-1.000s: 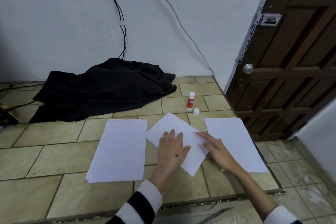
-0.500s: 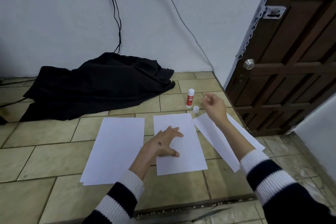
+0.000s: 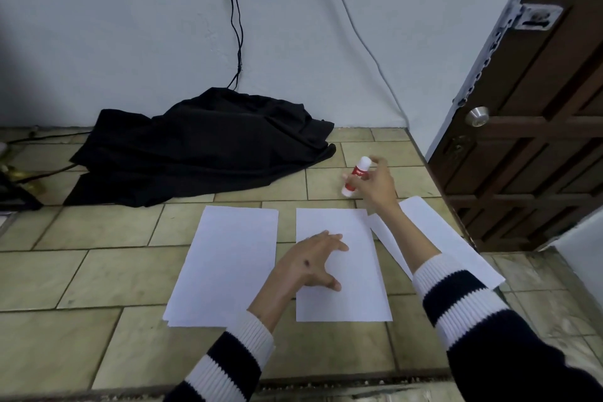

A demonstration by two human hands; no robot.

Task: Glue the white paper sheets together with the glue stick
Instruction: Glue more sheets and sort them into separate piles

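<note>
Glue stick point(image 3: 356, 176): tilted, lifted beyond middle sheet point(image 3: 339, 266), pinched by right hand point(image 3: 375, 186).
Left hand point(image 3: 310, 263): fingers spread, resting on middle sheet.
Paper stack point(image 3: 228, 264): left of middle sheet.

The right hand point(image 3: 375, 186) grips the glue stick point(image 3: 356, 176), tilted, above the tiled floor point(image 3: 98, 271) just beyond the paper. The left hand point(image 3: 310, 263) rests with spread fingers on the middle sheet point(image 3: 346, 300). A stack of sheets point(image 3: 225, 258) lies to its left, apart. A 3rd sheet point(image 3: 456, 245) lies angled at right, partly under the right forearm. A black cloth point(image 3: 202, 147) lies against the wall point(image 3: 130, 26).
</note>
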